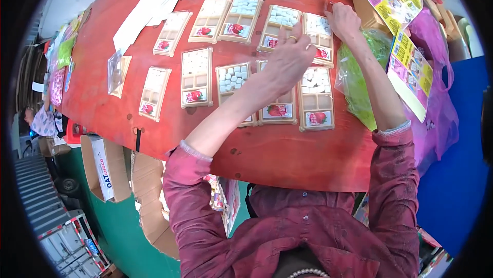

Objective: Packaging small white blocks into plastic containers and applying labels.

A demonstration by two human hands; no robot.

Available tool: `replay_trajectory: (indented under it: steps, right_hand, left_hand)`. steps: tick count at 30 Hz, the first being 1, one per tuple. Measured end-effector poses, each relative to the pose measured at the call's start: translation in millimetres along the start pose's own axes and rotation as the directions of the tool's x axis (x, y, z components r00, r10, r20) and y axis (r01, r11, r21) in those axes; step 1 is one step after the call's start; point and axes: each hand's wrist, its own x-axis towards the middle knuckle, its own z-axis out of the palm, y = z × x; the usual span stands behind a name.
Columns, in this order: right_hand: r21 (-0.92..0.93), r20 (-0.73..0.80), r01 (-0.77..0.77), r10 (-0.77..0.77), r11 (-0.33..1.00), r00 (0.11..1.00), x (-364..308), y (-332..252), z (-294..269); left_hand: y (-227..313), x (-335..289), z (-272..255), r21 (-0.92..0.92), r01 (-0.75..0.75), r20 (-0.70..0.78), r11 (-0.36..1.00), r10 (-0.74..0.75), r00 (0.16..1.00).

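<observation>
My left hand [285, 61], a ring on one finger, reaches over the back-right trays with its fingers bent and apart. Beneath its fingers lies a beige compartment tray [283, 17] of white cubes with a strawberry-picture card. Another such tray [318, 24] stands between my two hands. At that tray's far right corner, my right hand [344, 20] has its fingers pinched together beside a small clear piece [327, 2]; what they hold is unclear. My left forearm partly covers two front trays, one being this tray [233, 78]. A further filled tray [316, 98] sits at front right.
Several similar trays stand on the red table [205, 139], with a clear plastic piece [114, 70] at left. White sheets [146, 21] lie behind. At right are a green-filled clear bag [359, 83], printed sheets [408, 67] and a purple bag [441, 113]. Cardboard boxes [120, 167] stand below.
</observation>
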Motion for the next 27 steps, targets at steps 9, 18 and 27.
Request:
replay_trajectory:
  steps: [9, 18, 27]
  right_hand:
    - [0.009, -0.08, -0.015, 0.016, 1.0, 0.997, 5.6, 13.0, -6.0]
    - [0.062, -0.227, -0.148, 0.158, 0.987, 0.961, 12.9, 31.8, -49.2]
    - [0.85, 0.524, -0.523, 0.003, 0.067, 0.852, -36.1, 12.2, -69.5]
  left_hand:
    - [-2.9, 12.0, 21.3, 0.038, -0.002, 0.079, 0.999, -0.001, 0.997]
    - [-9.5, 12.6, 27.1, -0.011, 0.01, 0.089, 1.0, -0.009, 0.996]
    - [-15.2, 1.1, 21.6, -0.047, 0.073, -0.029, 0.996, -0.075, 0.997]
